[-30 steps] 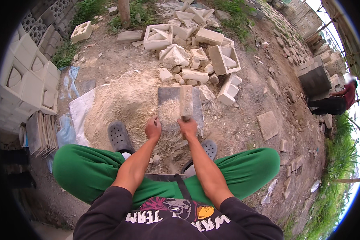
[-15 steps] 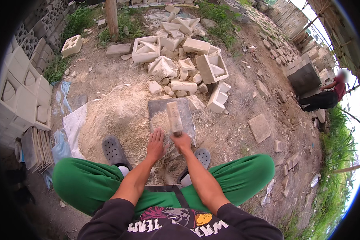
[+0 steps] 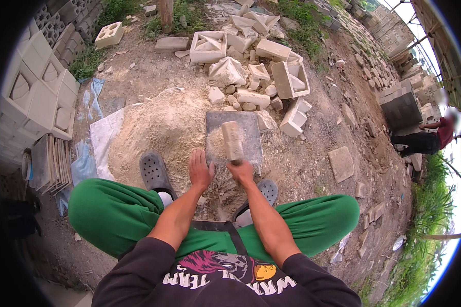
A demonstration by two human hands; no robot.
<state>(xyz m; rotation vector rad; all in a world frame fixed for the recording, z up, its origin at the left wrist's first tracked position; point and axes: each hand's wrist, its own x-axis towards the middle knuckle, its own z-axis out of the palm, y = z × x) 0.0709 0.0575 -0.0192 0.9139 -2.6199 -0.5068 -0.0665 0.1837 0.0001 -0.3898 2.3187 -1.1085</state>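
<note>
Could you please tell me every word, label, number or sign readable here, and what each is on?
Dark top: white lettering beside a pink, grey and yellow print; I leave its words uncopied.
Mallet in the right hand, dark slab below it: no lettering that I can make out.
Grey block stack farther off: any marks are too small to read.

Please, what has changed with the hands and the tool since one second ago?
The left hand has opened: its curled fingers are now stretched out. The dusty mallet, far end now leaning left, has shifted toward the near edge of the dark slab. The right hand still grips it; nothing was let go. The slab and broken blocks stayed put.
</note>
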